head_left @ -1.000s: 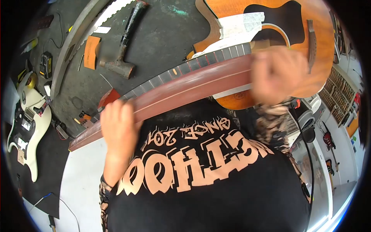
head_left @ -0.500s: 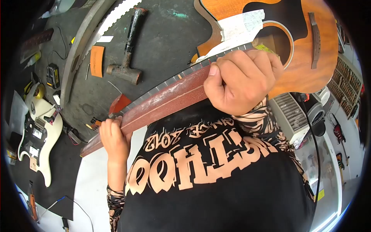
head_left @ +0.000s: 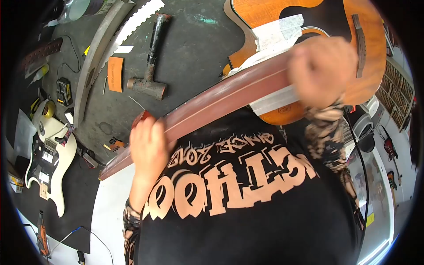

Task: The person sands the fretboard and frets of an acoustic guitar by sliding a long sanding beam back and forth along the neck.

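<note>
A long reddish-brown sanding bar [head_left: 229, 91] slants across in front of my chest, lying along the neck of an acoustic guitar [head_left: 371, 86]. Near the guitar's soundhole, my right hand [head_left: 324, 70] is closed round the bar's right part, smeared by motion. My left hand [head_left: 149, 148] grips the bar further down its left part, fingers over the top. The bar covers nearly all of the fretboard. White masking tape [head_left: 280, 32] and paper lie on the guitar body by the neck. A small red piece [head_left: 140, 118] shows just behind my left hand.
On the dark bench mat lie a hammer [head_left: 150, 84], an orange-brown block [head_left: 115, 74] and a curved metal bar [head_left: 93, 62]. A cream electric guitar body [head_left: 62, 154] is at the left. A black cable [head_left: 360, 165] hangs at the right.
Both hands have moved to the right with the sanding bar, the right hand furthest and upward over the soundhole. The fret slots seen earlier beside the bar are now covered.
</note>
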Tool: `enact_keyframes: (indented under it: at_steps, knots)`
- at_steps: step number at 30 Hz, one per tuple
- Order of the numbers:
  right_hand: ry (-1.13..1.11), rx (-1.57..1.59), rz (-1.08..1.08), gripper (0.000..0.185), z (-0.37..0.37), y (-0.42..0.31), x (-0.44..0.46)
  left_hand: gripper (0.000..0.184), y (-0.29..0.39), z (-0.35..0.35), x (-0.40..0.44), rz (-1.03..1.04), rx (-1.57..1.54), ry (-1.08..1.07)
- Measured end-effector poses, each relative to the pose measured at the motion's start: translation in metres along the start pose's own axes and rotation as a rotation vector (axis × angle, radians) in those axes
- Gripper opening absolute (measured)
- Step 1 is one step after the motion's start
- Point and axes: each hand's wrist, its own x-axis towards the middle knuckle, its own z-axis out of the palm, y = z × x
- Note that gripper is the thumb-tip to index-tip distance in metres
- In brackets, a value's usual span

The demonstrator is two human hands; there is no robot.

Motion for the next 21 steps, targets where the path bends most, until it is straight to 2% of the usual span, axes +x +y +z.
enact_keyframes:
  at_steps: [2,4,6,8,12,15,16,17,18,20,21]
  knots:
    - [0.004,-0.027,-0.012,0.016,-0.004,0.013,0.005,0.041,0.018,-0.002,0.025,0.008,-0.009,-0.07]
    - [-0.038,-0.024,0.043,0.018,-0.002,-0.003,0.008,0.04,0.009,-0.004,0.012,-0.023,0.008,-0.01]
    - [-0.001,0.055,0.065,0.018,0.015,-0.062,0.01,0.048,-0.025,-0.007,-0.026,-0.097,-0.011,-0.059]
    - [0.094,0.087,0.109,0.019,0.033,-0.085,0.001,0.047,-0.043,-0.003,-0.05,-0.131,0.009,-0.084]
    - [0.022,0.019,-0.053,0.017,0.003,0.007,0.007,0.049,0.002,-0.004,0.015,0.058,-0.02,-0.002]
    - [-0.096,-0.051,-0.013,0.015,-0.014,0.005,0.019,0.048,0.022,-0.012,0.03,-0.039,-0.081,-0.079]
    - [0.011,-0.072,-0.052,0.014,0.006,0.0,0.007,0.047,0.005,-0.006,0.01,-0.034,-0.001,-0.037]
    - [0.066,0.098,0.021,0.017,0.015,-0.041,0.01,0.047,-0.018,-0.005,-0.019,-0.076,-0.002,-0.058]
    - [0.028,0.075,0.058,0.019,0.021,-0.074,0.008,0.048,-0.035,-0.005,-0.04,-0.112,0.003,-0.071]
    - [0.106,0.067,0.087,0.019,0.035,-0.096,-0.001,0.05,-0.044,0.001,-0.047,-0.112,0.017,-0.085]
    - [0.077,0.048,0.033,0.017,0.03,-0.081,-0.001,0.051,-0.044,0.0,-0.053,-0.135,0.011,-0.11]
